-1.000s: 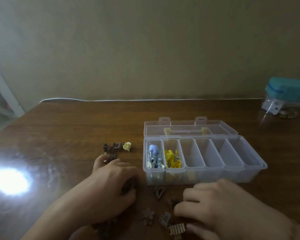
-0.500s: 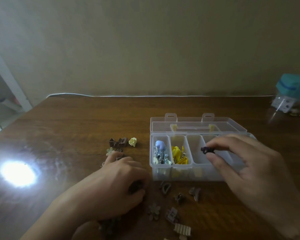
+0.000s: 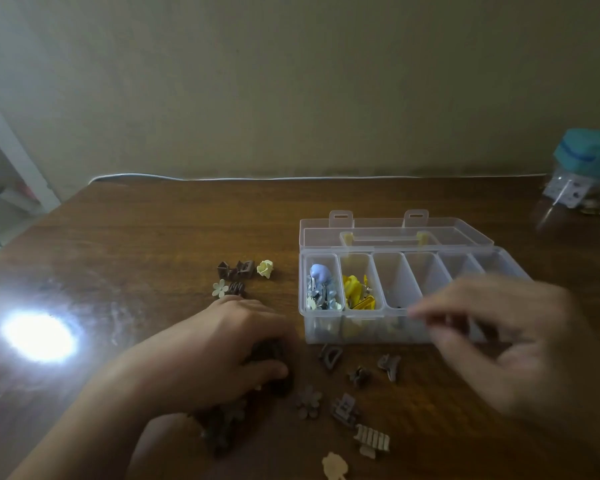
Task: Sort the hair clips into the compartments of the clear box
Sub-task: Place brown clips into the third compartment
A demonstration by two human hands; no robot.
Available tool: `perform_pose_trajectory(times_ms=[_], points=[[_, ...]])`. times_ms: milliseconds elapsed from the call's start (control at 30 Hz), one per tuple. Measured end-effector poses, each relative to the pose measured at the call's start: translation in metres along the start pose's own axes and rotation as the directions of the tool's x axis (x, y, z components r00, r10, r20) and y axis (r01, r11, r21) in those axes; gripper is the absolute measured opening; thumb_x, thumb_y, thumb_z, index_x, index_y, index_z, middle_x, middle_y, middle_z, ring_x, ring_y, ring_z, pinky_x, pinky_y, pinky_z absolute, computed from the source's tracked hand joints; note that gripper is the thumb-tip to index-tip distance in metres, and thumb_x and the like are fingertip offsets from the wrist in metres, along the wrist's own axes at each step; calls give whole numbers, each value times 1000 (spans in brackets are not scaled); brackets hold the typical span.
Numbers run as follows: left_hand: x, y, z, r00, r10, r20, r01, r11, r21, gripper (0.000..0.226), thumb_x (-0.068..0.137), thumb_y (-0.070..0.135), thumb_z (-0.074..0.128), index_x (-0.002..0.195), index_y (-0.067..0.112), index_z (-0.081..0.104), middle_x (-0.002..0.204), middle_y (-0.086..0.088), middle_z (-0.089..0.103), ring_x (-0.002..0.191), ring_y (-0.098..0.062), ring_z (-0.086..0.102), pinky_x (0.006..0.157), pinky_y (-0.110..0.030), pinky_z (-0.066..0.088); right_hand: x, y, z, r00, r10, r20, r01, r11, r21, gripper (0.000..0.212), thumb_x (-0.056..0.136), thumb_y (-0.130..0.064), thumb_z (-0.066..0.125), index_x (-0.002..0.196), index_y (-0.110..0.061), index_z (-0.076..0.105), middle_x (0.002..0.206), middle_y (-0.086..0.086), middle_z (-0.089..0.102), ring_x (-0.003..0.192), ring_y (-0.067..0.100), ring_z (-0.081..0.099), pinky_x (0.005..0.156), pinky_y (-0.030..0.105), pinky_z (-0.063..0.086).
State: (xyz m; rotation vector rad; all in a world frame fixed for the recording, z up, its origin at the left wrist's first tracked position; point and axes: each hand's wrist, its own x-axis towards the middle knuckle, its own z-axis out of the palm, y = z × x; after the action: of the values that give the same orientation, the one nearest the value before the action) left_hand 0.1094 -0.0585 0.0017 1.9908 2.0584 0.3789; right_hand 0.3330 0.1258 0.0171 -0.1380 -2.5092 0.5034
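Note:
The clear box (image 3: 361,329) stands open on the wooden table, its lid (image 3: 395,233) folded back. Blue and silver clips (image 3: 321,285) fill the leftmost compartment and yellow clips (image 3: 357,294) the second. A small dark clip (image 3: 399,307) shows at the front of the third. My right hand (image 3: 506,341), blurred, hovers over the box's right half, fingers loose and holding nothing. My left hand (image 3: 219,348) lies left of the box, fingers and thumb curled round dark brown clips (image 3: 271,355) in a pile.
Brown and beige clips (image 3: 343,408) lie scattered in front of the box. A cream rose clip (image 3: 265,268) and brown clips (image 3: 236,270) sit further back on the left. At the far right stands a teal-lidded jar (image 3: 589,168). A bright glare (image 3: 39,337) marks the table's left.
My right hand picked a dark clip from the table, carried it over the box, and now holds nothing; a dark clip shows in the third compartment. My left hand stayed on the pile.

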Motion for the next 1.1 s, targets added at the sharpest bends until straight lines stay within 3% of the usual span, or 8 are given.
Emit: perform_pose_trajectory(times_ms=[133, 233, 333, 467, 533, 667, 933, 1100], points=[[1, 1, -1, 996, -11, -83, 8, 999, -39, 15, 93, 40, 55, 102, 36, 67, 92, 21, 64, 92, 4, 58, 80, -21, 49, -3, -4, 8, 904, 29, 426, 93, 960, -263, 36, 80, -51, 48, 112, -43, 64, 81, -27, 63, 66, -5, 59, 56, 20, 52], [0, 3, -2, 992, -20, -127, 12, 998, -67, 20, 93, 44, 50, 101, 36, 67, 89, 21, 61, 84, 1, 60, 72, -22, 51, -5, -4, 22, 907, 36, 420, 103, 947, -304, 41, 90, -60, 32, 127, -46, 41, 107, -21, 54, 94, 4, 56, 80, 27, 47], [-1, 3, -2, 986, -39, -161, 26, 996, -81, 15, 88, 47, 57, 98, 38, 65, 89, 19, 61, 80, -4, 61, 66, -23, 52, -5, -7, 20, 896, 17, 444, 103, 964, -244, 22, 92, -56, 39, 110, -43, 37, 102, -19, 50, 93, 3, 51, 78, 21, 42], [0, 4, -2, 982, -15, -187, -4, 995, -100, 10, 84, 39, 72, 92, 37, 67, 89, 16, 63, 78, -6, 63, 65, -21, 52, -1, -10, 6, 916, 13, 401, -25, 999, 25, 15, 80, -42, 55, 92, -41, 47, 87, -19, 57, 77, 4, 56, 57, 15, 44], [0, 6, -3, 981, -4, -193, -23, 990, -140, 14, 82, 34, 77, 93, 38, 70, 90, 16, 64, 81, -6, 65, 67, -18, 52, -1, -6, 1, 990, 46, 130, -62, 990, 124, 13, 78, -41, 59, 90, -40, 54, 85, -20, 60, 69, 1, 60, 49, 10, 44], [1, 10, -3, 987, 14, -162, -51, 973, -225, 22, 81, 30, 79, 102, 36, 72, 102, 15, 67, 93, -9, 68, 76, -25, 56, 5, 11, 7, 972, 124, -198, -148, 983, -110, 20, 82, -47, 52, 98, -36, 56, 84, -22, 55, 72, -2, 54, 54, 10, 39], [-1, 15, -5, 981, 26, -191, -80, 956, -282, 43, 81, 14, 80, 117, 34, 67, 104, 13, 68, 94, -8, 69, 79, -24, 57, 5, 19, 19, 972, 122, -200, -160, 969, -187, 32, 86, -45, 51, 100, -23, 69, 99, -12, 66, 101, 12, 59, 87, 25, 43], [8, 36, 8, 923, -58, -381, -171, 825, -539, 53, 76, 12, 81, 121, 31, 60, 91, 7, 71, 82, -14, 73, 75, -20, 55, 5, -1, 27, 986, -138, -98, 130, 988, -80, 43, 89, -53, 55, 124, -28, 59, 108, -15, 61, 104, 7, 55, 85, 33, 46]])
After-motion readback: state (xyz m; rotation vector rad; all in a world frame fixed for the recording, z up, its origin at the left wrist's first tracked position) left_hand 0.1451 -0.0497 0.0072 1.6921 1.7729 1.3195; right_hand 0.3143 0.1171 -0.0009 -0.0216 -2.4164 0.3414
